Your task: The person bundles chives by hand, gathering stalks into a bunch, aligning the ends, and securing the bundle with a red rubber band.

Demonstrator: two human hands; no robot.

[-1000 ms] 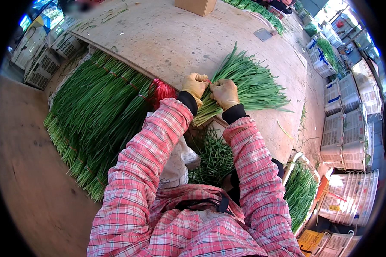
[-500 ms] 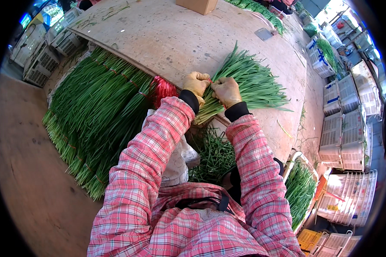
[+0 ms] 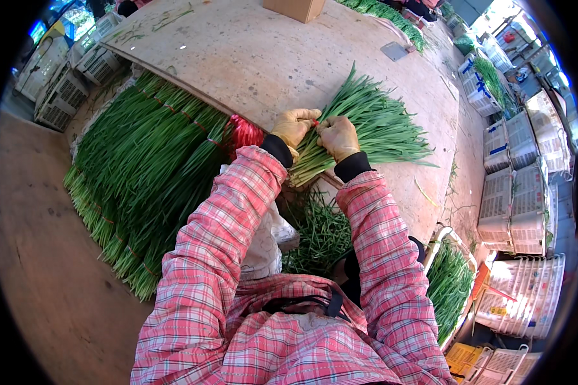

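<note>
A loose fan of garlic chives (image 3: pixel 380 122) lies on the wooden table, its pale stem ends toward me and its leaf tips pointing away. Gloved in yellow, my left hand (image 3: pixel 294 129) pinches a bit of red tie (image 3: pixel 316 123) at the left side of this bunch. Close beside it, my right hand (image 3: pixel 339 137) is closed over the stems at the same red tie; its fingertips are partly hidden. Left of my hands hangs a bundle of red ties (image 3: pixel 245 133). Beyond that, tied bunches of chives (image 3: pixel 154 167) stand packed in rows.
A pale wooden table (image 3: pixel 237 61) stretches ahead, with a cardboard box (image 3: pixel 294 8) at its far side. Loose green trimmings (image 3: pixel 318 231) lie below its near edge. A basket of chives (image 3: pixel 448 285) stands at my right, near stacked white crates (image 3: pixel 514 205).
My left hand's fingers have opened slightly and reach farther right over the red tie. My right hand and the bunch stay nearly in place.
</note>
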